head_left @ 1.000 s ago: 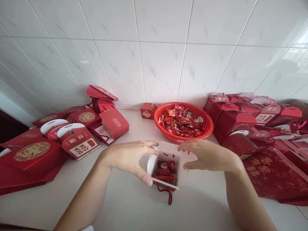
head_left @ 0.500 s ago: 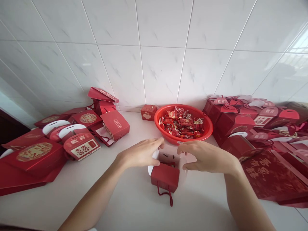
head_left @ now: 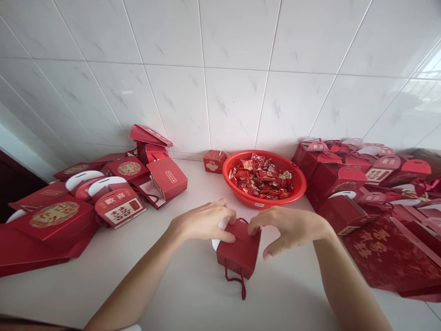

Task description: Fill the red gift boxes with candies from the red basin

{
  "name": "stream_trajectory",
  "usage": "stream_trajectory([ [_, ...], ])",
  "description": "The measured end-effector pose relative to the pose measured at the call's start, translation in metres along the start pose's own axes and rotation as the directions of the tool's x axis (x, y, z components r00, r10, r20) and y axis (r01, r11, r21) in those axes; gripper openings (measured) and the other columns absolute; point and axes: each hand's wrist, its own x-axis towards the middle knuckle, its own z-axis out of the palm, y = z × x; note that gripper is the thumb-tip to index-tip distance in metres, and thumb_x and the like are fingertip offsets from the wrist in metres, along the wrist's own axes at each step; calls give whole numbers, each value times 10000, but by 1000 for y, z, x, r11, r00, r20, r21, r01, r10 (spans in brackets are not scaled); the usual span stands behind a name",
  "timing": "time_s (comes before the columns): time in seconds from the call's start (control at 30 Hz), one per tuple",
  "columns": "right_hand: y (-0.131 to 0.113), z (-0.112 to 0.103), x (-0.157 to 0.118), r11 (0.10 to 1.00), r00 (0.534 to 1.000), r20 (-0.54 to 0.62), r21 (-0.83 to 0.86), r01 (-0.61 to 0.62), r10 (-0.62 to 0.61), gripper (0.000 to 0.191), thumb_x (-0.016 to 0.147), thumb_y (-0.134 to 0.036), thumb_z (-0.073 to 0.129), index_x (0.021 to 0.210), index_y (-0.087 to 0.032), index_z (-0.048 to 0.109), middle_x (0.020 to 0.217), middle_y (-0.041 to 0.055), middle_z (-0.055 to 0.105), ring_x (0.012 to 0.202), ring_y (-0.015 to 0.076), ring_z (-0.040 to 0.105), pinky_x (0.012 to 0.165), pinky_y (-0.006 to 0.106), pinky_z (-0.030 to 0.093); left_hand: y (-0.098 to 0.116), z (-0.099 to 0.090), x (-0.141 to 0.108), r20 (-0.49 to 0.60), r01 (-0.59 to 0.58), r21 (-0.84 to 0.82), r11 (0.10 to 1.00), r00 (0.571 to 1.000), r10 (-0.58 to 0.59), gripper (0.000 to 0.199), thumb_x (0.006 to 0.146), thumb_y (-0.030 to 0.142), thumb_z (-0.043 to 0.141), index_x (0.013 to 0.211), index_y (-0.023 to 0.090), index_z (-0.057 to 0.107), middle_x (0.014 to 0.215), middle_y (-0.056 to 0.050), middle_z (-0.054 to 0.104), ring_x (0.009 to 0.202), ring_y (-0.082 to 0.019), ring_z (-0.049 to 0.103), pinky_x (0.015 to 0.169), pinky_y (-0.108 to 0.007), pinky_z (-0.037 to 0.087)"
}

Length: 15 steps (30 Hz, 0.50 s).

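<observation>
A small red paper gift box (head_left: 237, 253) stands on the white table in front of me. Its top panels now lie folded over the opening, and a white side flap sticks out at the left. A twisted red cord handle (head_left: 236, 279) hangs from its near side. My left hand (head_left: 208, 223) holds the box's left top edge, thumb on the near panel and fingers at the far one. My right hand (head_left: 291, 230) has curled fingertips against the top right edge, its thumb apart from the box. The inside of the box is hidden.
Behind the box is a red plastic basin (head_left: 299, 186) of wrapped sweets (head_left: 262, 177), beside a small red box (head_left: 213, 162). Red gift boxes crowd the left (head_left: 62, 220) and the right (head_left: 344, 179). A tiled wall (head_left: 234, 105) closes off the back.
The box's top panels have been folded inward, covering the opening that showed white inside walls. My left hand has moved onto the top; my right thumb has come nearer to me.
</observation>
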Motion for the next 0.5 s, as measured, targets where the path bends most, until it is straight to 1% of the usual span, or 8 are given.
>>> stream_trajectory([
  [0.07,0,0,2,999,999,-29,-8,-42,41,243,793,-284,748,1004,-188,676,1024,30,714,909,186,637,748,259,436,1,0,-1,-5,-21,-21,1000,1000,21,282,809,506,637,939,257,658,970,-25,521,914,-223,601,680,-282,397],
  [0.13,-3,2,7,991,988,-89,-38,-130,126,200,799,-290,738,950,-185,660,963,27,706,843,177,634,682,255,419,2,1,-1,-16,-55,-32,998,998,55,245,833,468,620,922,243,653,985,-29,524,925,-220,600,698,-286,406],
  [0.17,-5,4,10,982,978,-123,-64,-176,167,223,791,-324,749,931,-184,648,935,27,699,805,175,627,645,254,401,2,2,-1,-21,-73,-38,997,997,72,224,837,438,620,939,240,646,1007,-31,529,939,-220,601,710,-287,414],
  [0.23,-7,9,17,961,959,-170,-125,-248,225,312,762,-403,775,927,-185,624,883,25,683,748,176,609,593,258,359,2,4,0,-43,-115,-69,991,993,113,240,856,404,604,1037,247,623,1071,-34,538,990,-220,598,752,-286,432],
  [0.33,-6,15,23,932,947,-179,-200,-302,268,384,745,-486,778,920,-189,611,827,24,665,736,193,601,584,269,337,2,5,0,-95,-192,-121,974,979,181,307,921,409,530,1194,272,543,1183,-31,549,1091,-212,572,860,-289,433],
  [0.4,-4,17,25,913,935,-172,-220,-343,310,425,741,-557,760,890,-189,610,814,32,660,745,208,602,583,276,338,3,5,0,-108,-193,-118,974,978,180,289,928,398,523,1184,266,517,1214,-28,557,1100,-209,565,877,-292,428],
  [0.5,-3,17,24,884,913,-163,-238,-403,373,469,743,-625,730,860,-186,613,812,46,658,759,226,608,579,282,337,5,6,1,-89,-151,-86,985,986,143,256,881,362,592,1091,240,510,1156,-30,586,1037,-217,580,819,-294,437],
])
